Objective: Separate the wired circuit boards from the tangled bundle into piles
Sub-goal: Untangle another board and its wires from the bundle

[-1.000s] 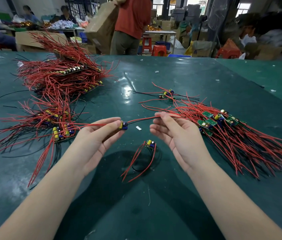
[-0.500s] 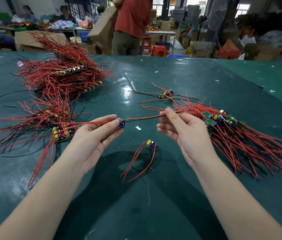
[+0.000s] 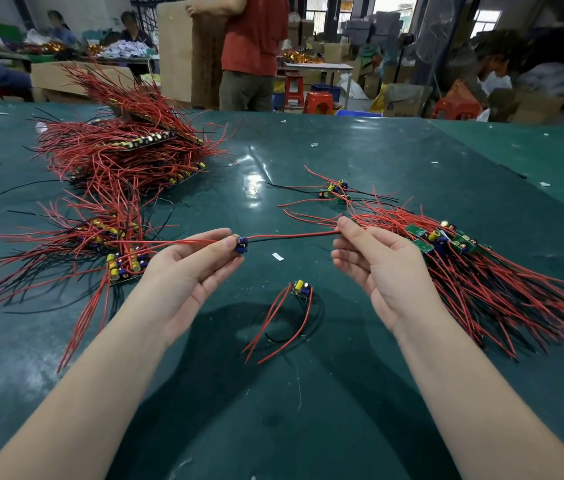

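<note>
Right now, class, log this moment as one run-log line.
left hand: pinches small circuit board | right hand: pinches its red wire | wire: stretched between hands | loose board: on table

The table [image 3: 394, 174] wears a dark green covering, smooth and glossy enough to mirror the ceiling lights. The wires [image 3: 291, 236] stretched between the hands have smooth red and black plastic insulation with a dull sheen. The small circuit board [image 3: 300, 288] lying loose looks matt green, its capacitor sleeved in shiny yellow plastic. Behind stand matt brown cardboard boxes [image 3: 401, 98] and glossy red plastic stools [image 3: 318, 101].
</note>
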Demonstrator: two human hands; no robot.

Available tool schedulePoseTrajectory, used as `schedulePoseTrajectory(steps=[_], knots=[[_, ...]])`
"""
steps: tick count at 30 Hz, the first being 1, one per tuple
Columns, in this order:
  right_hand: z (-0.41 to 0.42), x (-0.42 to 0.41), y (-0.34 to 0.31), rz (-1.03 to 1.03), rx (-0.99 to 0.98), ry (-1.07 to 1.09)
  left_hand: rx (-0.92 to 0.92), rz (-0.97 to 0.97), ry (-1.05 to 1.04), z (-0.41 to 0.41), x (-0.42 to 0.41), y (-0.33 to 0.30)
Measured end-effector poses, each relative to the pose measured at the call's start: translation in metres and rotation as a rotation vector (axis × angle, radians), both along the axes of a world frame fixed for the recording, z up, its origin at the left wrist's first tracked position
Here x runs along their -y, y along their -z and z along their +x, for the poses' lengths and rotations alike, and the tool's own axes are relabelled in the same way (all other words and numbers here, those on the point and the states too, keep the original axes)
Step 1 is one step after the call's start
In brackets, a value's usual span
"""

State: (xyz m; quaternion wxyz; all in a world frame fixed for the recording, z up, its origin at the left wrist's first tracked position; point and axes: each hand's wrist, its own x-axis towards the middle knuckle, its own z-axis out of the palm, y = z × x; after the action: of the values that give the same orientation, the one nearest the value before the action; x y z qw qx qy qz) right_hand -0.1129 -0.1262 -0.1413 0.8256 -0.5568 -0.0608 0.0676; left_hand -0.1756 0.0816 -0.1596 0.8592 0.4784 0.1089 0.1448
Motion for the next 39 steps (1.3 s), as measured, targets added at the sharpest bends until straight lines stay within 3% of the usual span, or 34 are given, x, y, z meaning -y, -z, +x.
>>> schedulePoseTrajectory(steps=[4, 7, 10, 14, 18, 21, 25, 30, 32, 36, 39], knots=[[0.003, 0.006, 0.0, -0.12, -0.028, -0.067, -0.007, 0.038, -0.021, 0.0, 0.0, 0.0], [0.007, 0.012, -0.003, -0.211, -0.203, -0.186, -0.008, 0.058, -0.018, 0.0, 0.0, 0.001], [0.009, 0.019, -0.007, -0.235, -0.341, -0.343, -0.006, 0.056, 0.001, 0.0, 0.001, -0.001], [0.006, 0.018, -0.008, -0.193, -0.343, -0.481, -0.03, 0.069, 0.005, -0.002, 0.0, -0.001], [0.008, 0.012, -0.008, 0.057, -0.38, -0.332, -0.041, 0.06, 0.012, -0.002, 0.001, -0.002], [0.009, 0.01, -0.005, 0.131, -0.388, -0.2, -0.038, 0.043, 0.018, -0.001, 0.003, -0.002], [0.011, 0.01, -0.001, 0.114, -0.37, -0.079, -0.041, 0.032, 0.076, -0.001, 0.006, -0.002], [0.011, 0.008, 0.005, -0.024, -0.172, 0.035, -0.028, 0.016, 0.058, -0.002, 0.008, -0.003], [0.01, 0.006, 0.003, 0.044, -0.187, -0.017, -0.019, -0.013, 0.038, -0.003, 0.008, -0.004], [0.0, 0.0, -0.003, 0.276, -0.314, -0.338, 0.002, -0.07, -0.001, -0.003, 0.007, -0.007], [-0.009, -0.009, 0.0, 0.233, -0.272, -0.474, 0.014, -0.062, -0.003, -0.004, 0.01, -0.008]])
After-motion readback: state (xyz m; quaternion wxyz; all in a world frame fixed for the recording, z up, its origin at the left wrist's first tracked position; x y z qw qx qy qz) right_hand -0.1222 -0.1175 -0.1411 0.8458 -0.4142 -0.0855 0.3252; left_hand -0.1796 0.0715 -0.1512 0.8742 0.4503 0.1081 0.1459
